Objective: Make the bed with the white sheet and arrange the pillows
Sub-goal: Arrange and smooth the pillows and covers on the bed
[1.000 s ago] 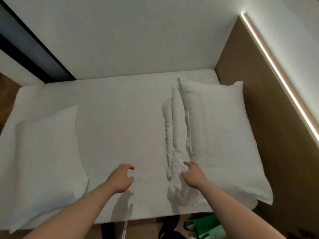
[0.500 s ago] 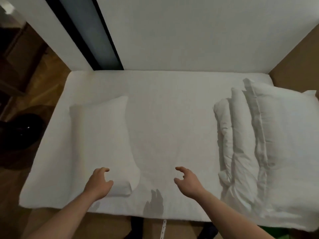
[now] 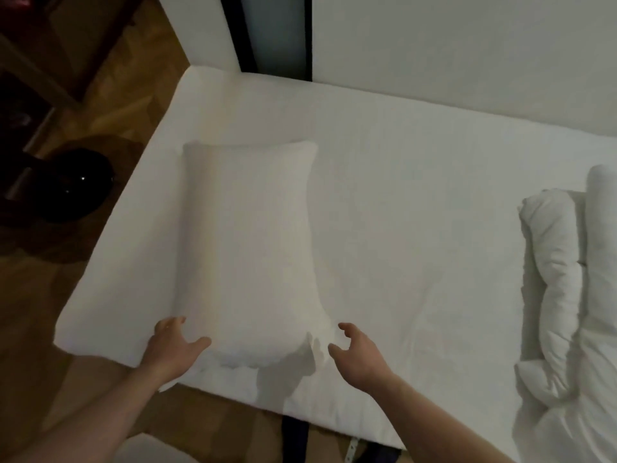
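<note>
At far left, on the wooden floor (image 3: 100,118) beside the bed, sits a dark, glossy round object (image 3: 71,185) that is too dim to identify. The bed (image 3: 417,202) is covered by the white sheet (image 3: 400,262), which lies flat and mostly smooth, with faint creases toward its near edge. On the left part of the sheet lies a white pillow (image 3: 253,248), its long axis running from the near edge of the bed toward the far wall, its far end squared off and its near end bulging and reaching almost to the mattress edge. The left hand (image 3: 173,349) is at the pillow's near left corner, fingers curled and spread with the thumb pointing right against the pillow's lower edge; it touches the fabric, though whether it actually grips it cannot be told. The right hand (image 3: 357,355) is just beside the pillow's near right corner, fingers loosely curved and apart, thumb and forefinger parted around nothing, and contact with the pillow is unclear. Its shadow falls on the sheet between the two hands. At far right, a bunched, folded white duvet (image 3: 561,289) lies in long rolls running the same near-to-far direction, well apart from the pillow.
</note>
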`<state>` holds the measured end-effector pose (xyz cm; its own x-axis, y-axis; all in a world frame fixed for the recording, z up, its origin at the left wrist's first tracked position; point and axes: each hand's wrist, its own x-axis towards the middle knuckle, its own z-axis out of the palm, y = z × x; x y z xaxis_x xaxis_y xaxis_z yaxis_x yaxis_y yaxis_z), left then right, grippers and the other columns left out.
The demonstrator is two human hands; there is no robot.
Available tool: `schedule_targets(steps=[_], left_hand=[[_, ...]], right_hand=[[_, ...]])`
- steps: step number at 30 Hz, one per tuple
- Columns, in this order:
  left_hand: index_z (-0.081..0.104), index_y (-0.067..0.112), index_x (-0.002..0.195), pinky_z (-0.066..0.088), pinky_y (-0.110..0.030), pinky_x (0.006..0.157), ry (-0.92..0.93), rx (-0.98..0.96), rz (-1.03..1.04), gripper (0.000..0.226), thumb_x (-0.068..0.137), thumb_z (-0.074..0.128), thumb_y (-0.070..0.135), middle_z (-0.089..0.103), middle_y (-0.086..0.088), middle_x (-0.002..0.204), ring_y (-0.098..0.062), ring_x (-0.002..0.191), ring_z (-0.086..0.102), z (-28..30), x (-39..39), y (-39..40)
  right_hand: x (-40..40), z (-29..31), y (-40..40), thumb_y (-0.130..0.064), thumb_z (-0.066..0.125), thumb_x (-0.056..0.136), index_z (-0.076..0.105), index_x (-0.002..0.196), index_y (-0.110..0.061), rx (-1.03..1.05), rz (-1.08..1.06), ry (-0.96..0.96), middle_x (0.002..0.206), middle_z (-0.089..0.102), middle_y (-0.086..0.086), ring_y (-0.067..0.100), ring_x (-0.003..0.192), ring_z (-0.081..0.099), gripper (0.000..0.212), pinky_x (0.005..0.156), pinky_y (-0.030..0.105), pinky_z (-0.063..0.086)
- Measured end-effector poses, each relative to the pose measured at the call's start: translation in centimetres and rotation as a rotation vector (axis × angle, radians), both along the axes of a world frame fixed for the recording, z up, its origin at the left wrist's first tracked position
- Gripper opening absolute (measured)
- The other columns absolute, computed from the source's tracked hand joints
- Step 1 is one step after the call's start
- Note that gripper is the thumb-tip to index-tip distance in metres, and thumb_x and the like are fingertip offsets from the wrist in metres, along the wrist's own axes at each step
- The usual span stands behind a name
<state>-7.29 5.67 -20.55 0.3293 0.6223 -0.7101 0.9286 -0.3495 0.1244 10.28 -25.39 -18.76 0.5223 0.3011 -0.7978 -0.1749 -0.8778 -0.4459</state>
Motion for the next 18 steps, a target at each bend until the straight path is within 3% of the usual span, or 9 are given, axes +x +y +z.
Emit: schedule_targets(steps=[5,8,12,15,18], left_hand=[[0.029,0.009,0.155,0.034,-0.047,0.117,-0.045,-0.069,0.114,0.112,0.072,0.076,0.068,0.028,-0.016,0.157,-0.035,0.14,0.04,-3.7,0.0,1.7],[0.037,0.008,0.151,0.041,-0.048,0.113,-0.075,-0.062,0.199,0.135,0.05,0.069,0.092,0.04,-0.014,0.152,-0.033,0.134,0.048,-6.9,0.9,4.3],[0.049,0.016,0.144,0.046,-0.047,0.109,-0.114,-0.115,0.225,0.13,0.042,0.073,0.093,0.055,-0.005,0.142,-0.028,0.128,0.054,-10.9,1.6,6.5],[0.045,0.02,0.149,0.047,-0.047,0.107,-0.184,-0.218,0.411,0.131,0.042,0.079,0.088,0.06,0.002,0.139,-0.025,0.12,0.061,-12.4,1.9,7.3],[0.054,0.027,0.142,0.05,-0.049,0.102,-0.193,-0.324,0.52,0.118,0.045,0.075,0.091,0.069,0.006,0.125,-0.023,0.11,0.068,-13.7,1.8,8.1]], right_hand=[[0.4,-3.8,3.0,-0.046,0.059,0.099,0.028,0.16,-0.019,-0.006,-0.042,0.021,0.159,0.041,0.007,0.024,0.145,0.042,0.074,0.115,0.033,0.034],[1.0,-6.7,4.8,-0.052,0.06,0.097,0.026,0.161,-0.017,0.004,-0.057,0.019,0.161,0.039,0.006,0.024,0.147,0.039,0.081,0.117,0.034,0.031],[1.3,-11.0,7.0,-0.064,0.06,0.092,0.022,0.163,-0.015,0.006,-0.067,0.041,0.163,0.037,0.007,0.025,0.15,0.035,0.094,0.121,0.036,0.029],[1.3,-13.2,8.6,-0.072,0.061,0.087,0.018,0.163,-0.013,0.012,-0.11,0.079,0.163,0.037,0.008,0.027,0.149,0.037,0.105,0.12,0.037,0.031],[1.2,-15.1,10.0,-0.073,0.066,0.082,0.025,0.156,-0.013,0.035,-0.129,0.107,0.156,0.046,0.008,0.031,0.141,0.046,0.104,0.114,0.039,0.038]])
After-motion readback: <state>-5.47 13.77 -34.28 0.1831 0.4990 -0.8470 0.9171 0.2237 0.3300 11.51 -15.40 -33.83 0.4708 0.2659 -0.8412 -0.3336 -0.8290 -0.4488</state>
